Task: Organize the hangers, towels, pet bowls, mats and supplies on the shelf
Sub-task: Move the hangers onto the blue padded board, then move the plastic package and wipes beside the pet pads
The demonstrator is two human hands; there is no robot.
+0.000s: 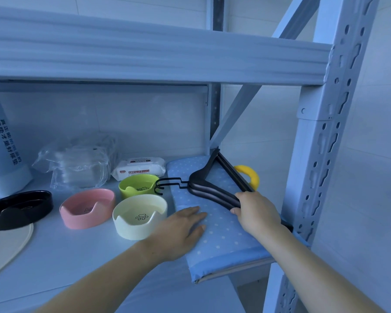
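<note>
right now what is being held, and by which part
The right hand grips the black hangers by their near arm end; the left hand lies flat on the blue mat, holding nothing.

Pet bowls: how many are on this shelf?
4: black bowl at far left, pink bowl beside it, cream bowl right of that, green bowl behind the cream one.

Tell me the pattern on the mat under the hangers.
The mat is blue with small white dots; head view.
</note>
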